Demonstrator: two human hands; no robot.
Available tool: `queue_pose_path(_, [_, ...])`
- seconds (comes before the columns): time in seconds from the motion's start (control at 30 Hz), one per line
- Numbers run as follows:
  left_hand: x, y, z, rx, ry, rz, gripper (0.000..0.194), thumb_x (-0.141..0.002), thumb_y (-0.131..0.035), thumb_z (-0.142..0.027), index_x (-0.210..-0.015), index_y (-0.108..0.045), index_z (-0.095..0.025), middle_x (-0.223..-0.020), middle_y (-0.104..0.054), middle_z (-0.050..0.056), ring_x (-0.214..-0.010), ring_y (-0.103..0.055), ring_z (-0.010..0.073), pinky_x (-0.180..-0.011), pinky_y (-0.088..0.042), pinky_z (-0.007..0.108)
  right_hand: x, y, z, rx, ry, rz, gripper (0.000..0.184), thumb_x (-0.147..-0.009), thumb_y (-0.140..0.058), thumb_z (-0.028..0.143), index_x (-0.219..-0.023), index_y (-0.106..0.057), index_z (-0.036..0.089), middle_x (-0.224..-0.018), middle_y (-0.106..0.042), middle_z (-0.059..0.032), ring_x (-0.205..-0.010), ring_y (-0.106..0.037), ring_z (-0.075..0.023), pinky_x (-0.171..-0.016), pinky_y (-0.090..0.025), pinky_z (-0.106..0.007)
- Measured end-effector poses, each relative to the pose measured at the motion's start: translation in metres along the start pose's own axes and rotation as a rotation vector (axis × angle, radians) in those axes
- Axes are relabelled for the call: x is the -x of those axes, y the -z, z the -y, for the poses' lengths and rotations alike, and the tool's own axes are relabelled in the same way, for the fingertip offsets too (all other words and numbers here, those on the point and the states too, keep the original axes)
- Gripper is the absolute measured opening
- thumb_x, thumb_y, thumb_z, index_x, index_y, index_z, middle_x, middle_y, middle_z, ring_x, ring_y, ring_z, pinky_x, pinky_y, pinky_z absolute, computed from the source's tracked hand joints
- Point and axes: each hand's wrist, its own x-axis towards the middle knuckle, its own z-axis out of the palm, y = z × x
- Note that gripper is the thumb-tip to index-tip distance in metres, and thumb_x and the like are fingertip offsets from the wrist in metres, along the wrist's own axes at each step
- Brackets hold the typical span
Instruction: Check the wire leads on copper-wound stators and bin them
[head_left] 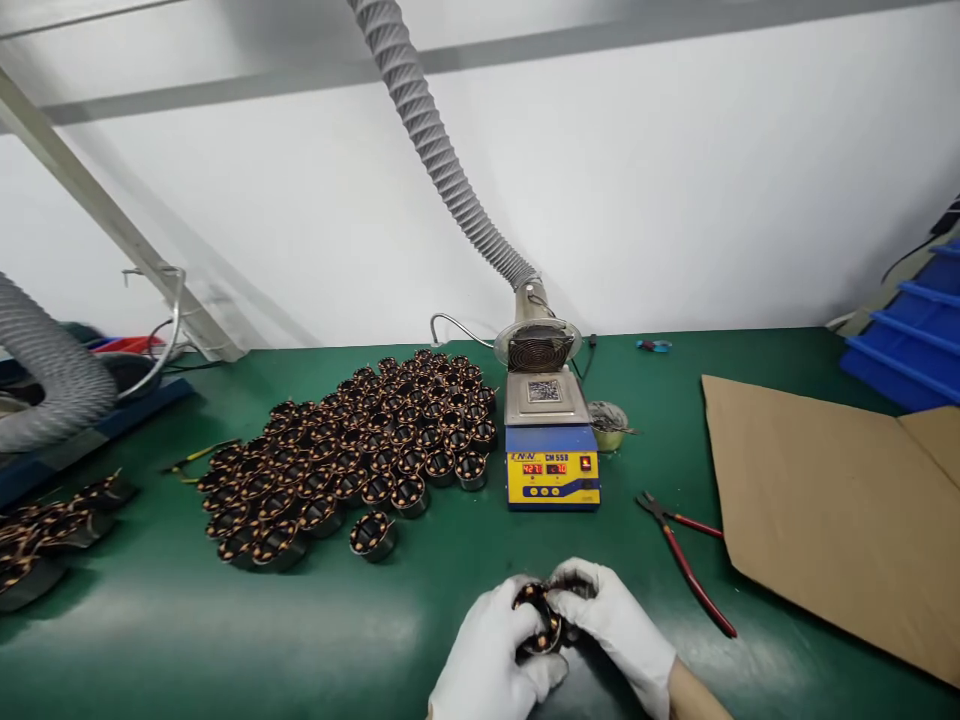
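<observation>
Both my hands wear white gloves and meet low in the middle of the head view. My left hand [491,650] and my right hand [619,625] together hold one round motor stator [538,618], black with copper windings, just above the green bench mat [225,620]. A large cluster of the same stators [352,455] lies on the mat ahead and to the left. One single stator [373,534] sits apart at the cluster's near edge.
A blue and yellow solder pot [553,440] stands behind my hands, under a grey fume hose [435,140]. Red-handled pliers [686,560] lie to its right, beside a cardboard sheet [840,510]. More stators [45,535] sit far left; blue bins [919,335] far right.
</observation>
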Motion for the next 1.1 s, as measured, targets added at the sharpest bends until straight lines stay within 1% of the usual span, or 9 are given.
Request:
queue_pose_path(0.1, [0.005, -0.003, 0.003, 0.360, 0.033, 0.069, 0.012, -0.064, -0.069, -0.026, -0.072, -0.063, -0.019, -0.095, -0.059, 0.004, -0.088, -0.053, 0.0213, -0.077, -0.043, 0.031, 0.007, 0.002, 0.012, 0.166, 0.162, -0.066, 0.016, -0.060, -0.072, 0.022, -0.053, -0.058, 0.018, -0.052, -0.054, 0.0026, -0.051, -0.047, -0.0122, -0.049, -0.037, -0.024])
queue_pose_path(0.17, [0.010, -0.005, 0.008, 0.637, 0.074, 0.131, 0.027, -0.068, -0.067, -0.041, -0.076, -0.063, -0.016, -0.087, -0.059, 0.006, -0.078, -0.055, 0.0196, -0.070, -0.044, 0.030, 0.011, 0.007, 0.021, 0.192, 0.319, -0.161, 0.013, -0.061, -0.071, 0.020, -0.054, -0.060, 0.019, -0.057, -0.057, 0.0011, -0.055, -0.050, -0.0136, -0.054, -0.039, -0.025])
queue_pose_path(0.3, [0.011, 0.003, 0.010, 0.896, 0.058, 0.146, 0.052, -0.062, -0.068, -0.058, -0.086, -0.064, -0.012, -0.092, -0.060, 0.012, -0.081, -0.056, 0.0236, -0.071, -0.045, 0.033, 0.013, 0.020, 0.034, -0.177, 0.441, -0.384, 0.014, -0.067, -0.072, 0.031, -0.069, -0.063, 0.020, -0.059, -0.059, 0.0015, -0.051, -0.050, -0.0123, -0.050, -0.039, -0.025])
queue_pose_path(0.53, [-0.043, 0.033, -0.006, 0.664, -0.023, 0.177, 0.014, -0.061, -0.069, -0.028, -0.056, -0.060, -0.017, -0.133, -0.043, 0.009, -0.120, -0.040, 0.0318, -0.095, -0.036, 0.038, 0.008, -0.012, -0.006, -0.733, -0.071, 0.245, 0.037, -0.068, -0.074, 0.037, -0.099, -0.064, 0.021, -0.095, -0.067, -0.0058, -0.081, -0.061, -0.0178, -0.074, -0.046, -0.032])
queue_pose_path(0.63, [-0.055, 0.024, 0.004, 0.458, -0.020, 0.116, 0.007, -0.067, -0.062, -0.025, -0.069, -0.063, -0.018, -0.132, -0.045, 0.010, -0.122, -0.038, 0.0301, -0.098, -0.033, 0.042, -0.004, -0.016, -0.023, -0.898, -0.131, 0.268, 0.024, -0.074, -0.069, 0.036, -0.093, -0.067, 0.020, -0.090, -0.069, -0.0039, -0.077, -0.063, -0.0154, -0.069, -0.046, -0.027])
queue_pose_path(0.73, [-0.050, 0.012, 0.018, 0.288, -0.050, 0.023, 0.066, -0.054, -0.073, -0.020, -0.116, -0.052, -0.019, -0.137, -0.038, 0.012, -0.127, -0.030, 0.0291, -0.105, -0.025, 0.042, -0.012, -0.013, -0.029, -0.959, -0.144, 0.252, 0.021, -0.080, -0.063, 0.030, -0.097, -0.065, 0.018, -0.094, -0.069, -0.0047, -0.075, -0.062, -0.0136, -0.066, -0.045, -0.025])
queue_pose_path(0.8, [-0.043, 0.010, 0.022, 0.251, -0.052, 0.018, 0.086, -0.049, -0.073, -0.013, -0.128, -0.041, -0.021, -0.137, -0.038, 0.009, -0.126, -0.033, 0.0271, -0.107, -0.024, 0.039, -0.014, -0.013, -0.028, -0.959, -0.123, 0.264, 0.021, -0.080, -0.062, 0.026, -0.100, -0.064, 0.017, -0.094, -0.068, -0.0056, -0.076, -0.061, -0.0138, -0.068, -0.044, -0.025])
queue_pose_path(0.97, [-0.043, 0.018, 0.016, 0.492, 0.064, -0.051, 0.022, -0.078, -0.053, -0.031, -0.092, -0.068, -0.022, -0.111, -0.063, 0.006, -0.109, -0.051, 0.0240, -0.098, -0.036, 0.034, -0.013, -0.016, -0.024, -0.892, -0.111, 0.288, 0.024, -0.075, -0.067, 0.022, -0.099, -0.063, 0.019, -0.088, -0.067, -0.0037, -0.076, -0.061, -0.0154, -0.064, -0.043, -0.025])
queue_pose_path(1.1, [-0.050, 0.026, 0.017, 0.653, 0.140, -0.239, 0.027, -0.081, -0.049, -0.036, -0.076, -0.066, -0.016, -0.084, -0.067, 0.007, -0.084, -0.060, 0.0234, -0.080, -0.046, 0.033, -0.011, -0.015, -0.022, -0.822, -0.151, 0.336, 0.034, -0.071, -0.070, 0.026, -0.103, -0.061, 0.019, -0.087, -0.067, -0.0064, -0.073, -0.063, -0.0192, -0.058, -0.042, -0.025])
